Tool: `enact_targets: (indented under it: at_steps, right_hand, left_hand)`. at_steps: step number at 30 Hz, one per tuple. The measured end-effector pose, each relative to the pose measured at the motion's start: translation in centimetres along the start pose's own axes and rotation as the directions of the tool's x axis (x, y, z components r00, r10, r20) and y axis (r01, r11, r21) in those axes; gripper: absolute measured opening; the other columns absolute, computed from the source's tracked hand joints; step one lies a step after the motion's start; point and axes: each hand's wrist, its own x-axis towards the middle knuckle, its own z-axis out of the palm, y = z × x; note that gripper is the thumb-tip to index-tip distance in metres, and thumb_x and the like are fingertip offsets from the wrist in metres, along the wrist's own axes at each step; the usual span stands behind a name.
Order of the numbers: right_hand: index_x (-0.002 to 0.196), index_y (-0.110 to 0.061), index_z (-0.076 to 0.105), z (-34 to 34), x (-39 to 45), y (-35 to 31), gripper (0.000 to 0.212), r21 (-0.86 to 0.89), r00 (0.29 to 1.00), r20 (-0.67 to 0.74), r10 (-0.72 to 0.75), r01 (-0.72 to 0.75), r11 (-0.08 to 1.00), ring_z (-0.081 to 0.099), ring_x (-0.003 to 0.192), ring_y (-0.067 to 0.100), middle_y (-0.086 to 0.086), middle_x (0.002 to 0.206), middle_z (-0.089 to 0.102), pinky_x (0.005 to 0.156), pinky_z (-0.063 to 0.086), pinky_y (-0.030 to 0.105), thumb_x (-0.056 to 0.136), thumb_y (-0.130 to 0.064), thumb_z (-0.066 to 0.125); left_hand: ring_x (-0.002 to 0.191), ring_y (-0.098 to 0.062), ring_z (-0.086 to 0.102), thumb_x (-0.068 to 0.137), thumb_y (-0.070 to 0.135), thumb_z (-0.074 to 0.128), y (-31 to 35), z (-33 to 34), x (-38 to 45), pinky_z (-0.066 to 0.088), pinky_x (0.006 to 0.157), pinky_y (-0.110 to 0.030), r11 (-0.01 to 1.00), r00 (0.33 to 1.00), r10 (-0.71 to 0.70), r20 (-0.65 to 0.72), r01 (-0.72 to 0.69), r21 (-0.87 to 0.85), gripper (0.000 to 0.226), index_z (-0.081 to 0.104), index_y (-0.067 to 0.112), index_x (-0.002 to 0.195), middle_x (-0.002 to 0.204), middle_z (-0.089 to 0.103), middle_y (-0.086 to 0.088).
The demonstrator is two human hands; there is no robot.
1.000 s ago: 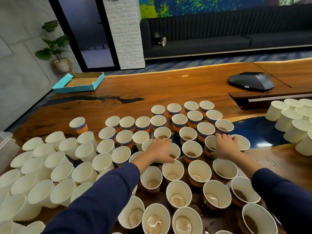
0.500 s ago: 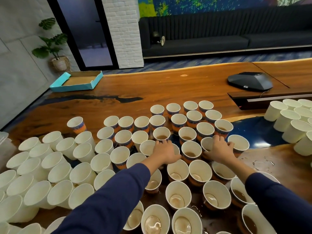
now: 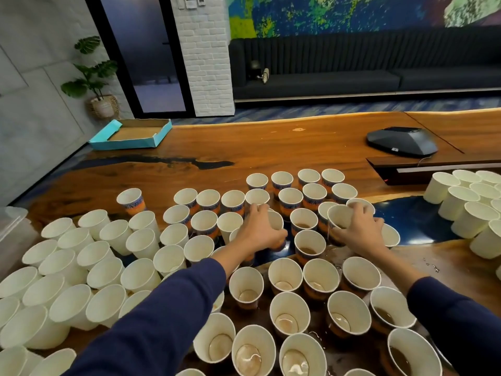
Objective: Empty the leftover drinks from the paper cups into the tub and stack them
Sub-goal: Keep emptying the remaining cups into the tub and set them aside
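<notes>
The table (image 3: 284, 147) is holding many cups, the tub (image 3: 12, 226) is sitting far left, and each hand, left (image 3: 259, 232) and right (image 3: 360, 234), is closing its grip round one cup to go tip it out.

This looks like an office lounge or meeting room: a long live-edge wooden table (image 3: 271, 147) with dark resin inlay carries a grey conference speakerphone (image 3: 401, 141) at the far right. Behind it, a long dark upholstered bench (image 3: 352, 77) runs along the far wall under a bright blue-green mural (image 3: 339, 14). At the far left, a black-framed glass door (image 3: 146, 55) stands beside a white brick pillar (image 3: 206, 55), with a potted plant (image 3: 95, 77) in a woven basket against the grey panelled wall.
</notes>
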Motion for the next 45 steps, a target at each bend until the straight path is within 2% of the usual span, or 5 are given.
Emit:
enact_targets:
  at_steps: [18, 24, 33, 40, 45]
  right_hand:
    - [0.135, -0.018, 0.043, -2.0, -6.5, -20.3, 0.071, 0.402, 0.910, -0.128, -0.393, 0.410, 0.819, 0.043, 0.117, 0.023, 0.007, 0.132, 0.041, 0.099, 0.045, 0.046, 0.076, -0.039, 0.077]
    - [0.136, -0.017, 0.042, 0.7, -11.4, -28.7, 0.071, 0.566, 0.862, -0.155, -0.482, 0.477, 0.672, 0.042, 0.110, 0.008, 0.004, 0.131, 0.041, 0.084, 0.038, 0.015, 0.077, -0.033, 0.077]
    - [0.132, -0.021, 0.037, 6.4, -18.2, -43.1, 0.063, 0.823, 0.863, -0.165, -0.477, 0.387, 0.416, 0.040, 0.111, 0.002, -0.003, 0.132, 0.040, 0.079, 0.038, 0.004, 0.081, -0.024, 0.074]
    - [0.139, -0.019, 0.032, 10.9, -21.7, -52.3, 0.070, 0.811, 0.827, -0.078, -0.557, 0.378, 0.447, 0.041, 0.129, 0.018, 0.003, 0.144, 0.037, 0.102, 0.042, 0.029, 0.082, -0.021, 0.074]
    - [0.143, -0.021, 0.025, 13.7, -23.5, -57.0, 0.078, 0.749, 0.717, 0.015, -0.697, 0.454, 0.483, 0.038, 0.129, 0.013, 0.002, 0.150, 0.027, 0.094, 0.040, 0.015, 0.082, -0.018, 0.073]
  left_hand:
    - [0.112, -0.014, 0.051, 0.084, 0.029, 0.071, -6.1, -14.4, -8.9, 0.050, 0.078, -0.020, 0.788, 0.904, -0.075, -0.421, -0.205, -0.581, 0.068, 0.034, 0.017, 0.140, 0.126, 0.050, 0.000]
    - [0.110, -0.011, 0.054, 0.067, 0.051, 0.073, -12.4, -18.4, -13.3, 0.055, 0.088, -0.030, 0.737, 0.829, -0.153, -0.539, -0.267, -0.621, 0.082, 0.039, 0.023, 0.136, 0.125, 0.052, 0.004]
    - [0.112, -0.022, 0.056, 0.075, 0.054, 0.059, -22.9, -24.1, -18.4, 0.053, 0.091, -0.038, 0.540, 0.761, -0.398, -0.512, -0.257, -0.802, 0.046, 0.044, 0.038, 0.115, 0.118, 0.053, 0.000]
    - [0.120, -0.023, 0.053, 0.073, 0.024, 0.081, -32.6, -29.1, -22.5, 0.049, 0.100, -0.041, 0.636, 0.748, -0.462, -0.477, -0.096, -0.766, 0.078, 0.039, 0.023, 0.138, 0.133, 0.051, -0.005]
    - [0.121, -0.020, 0.050, 0.074, 0.020, 0.082, -38.5, -31.8, -25.1, 0.045, 0.099, -0.032, 0.783, 0.713, -0.461, -0.529, 0.046, -0.620, 0.079, 0.036, 0.015, 0.139, 0.131, 0.051, -0.006]
